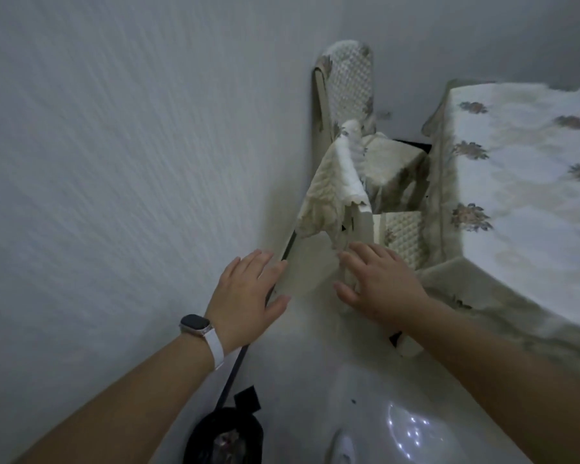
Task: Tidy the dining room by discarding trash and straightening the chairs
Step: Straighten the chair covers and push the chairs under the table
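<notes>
Both hands are stretched forward with straight, spread fingers and hold nothing: the left hand is at about 7 o'clock from the middle of the view, the right hand at about 5 o'clock. They seem to be reaching for the chair ahead, to take it from two sides and straighten it.

The wall fills the whole side from 7 to 11 o'clock. The table, under a flowered cloth, takes the side from 2 to 4 o'clock.

The near chair stands between wall and table, just beyond the fingertips. Its quilted cover hangs crooked over the back, and its seat points under the table. Whether the right hand already touches the cover I cannot tell (the picture is blurred by motion). A second chair stands behind it at 12 o'clock, close to the wall, probably to leave a free passage.

At 6 o'clock a black bag is open on the floor; I judge it is for the trash. A watch sits on the left wrist.
</notes>
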Action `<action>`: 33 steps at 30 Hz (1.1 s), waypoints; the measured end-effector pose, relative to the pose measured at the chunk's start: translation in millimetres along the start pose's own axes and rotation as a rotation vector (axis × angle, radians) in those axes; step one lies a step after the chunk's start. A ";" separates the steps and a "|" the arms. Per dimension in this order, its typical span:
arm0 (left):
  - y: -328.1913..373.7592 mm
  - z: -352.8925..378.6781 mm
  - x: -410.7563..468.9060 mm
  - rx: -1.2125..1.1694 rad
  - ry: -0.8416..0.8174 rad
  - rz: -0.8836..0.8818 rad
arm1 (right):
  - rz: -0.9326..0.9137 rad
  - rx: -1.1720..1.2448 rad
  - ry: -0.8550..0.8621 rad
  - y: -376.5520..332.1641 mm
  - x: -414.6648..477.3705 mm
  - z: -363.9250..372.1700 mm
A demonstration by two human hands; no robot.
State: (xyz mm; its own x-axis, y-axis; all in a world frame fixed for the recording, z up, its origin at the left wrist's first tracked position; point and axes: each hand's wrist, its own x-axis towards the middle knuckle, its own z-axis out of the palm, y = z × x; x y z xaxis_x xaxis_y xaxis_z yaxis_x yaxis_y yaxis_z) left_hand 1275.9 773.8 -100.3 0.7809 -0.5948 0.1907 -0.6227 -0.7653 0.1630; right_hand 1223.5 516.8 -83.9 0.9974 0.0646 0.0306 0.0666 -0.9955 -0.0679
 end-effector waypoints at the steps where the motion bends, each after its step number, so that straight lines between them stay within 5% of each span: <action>1: 3.7 0.1 11.6 0.001 0.005 0.008 | 0.001 0.002 0.016 9.3 5.9 -3.3; 17: -53.6 32.8 192.4 -0.055 0.085 0.196 | 0.159 0.010 0.068 72.6 115.8 -5.8; 33: -140.4 95.4 401.8 -0.234 -0.060 0.410 | 0.472 0.027 0.081 73.5 255.5 10.7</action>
State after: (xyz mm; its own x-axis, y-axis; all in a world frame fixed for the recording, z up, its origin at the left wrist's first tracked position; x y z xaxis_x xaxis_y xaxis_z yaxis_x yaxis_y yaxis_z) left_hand 1681.8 618.8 -138.9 0.4655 -0.8547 0.2298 -0.8692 -0.3925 0.3008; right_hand 1483.5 460.9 -91.7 0.9136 -0.4010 0.0677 -0.3916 -0.9124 -0.1193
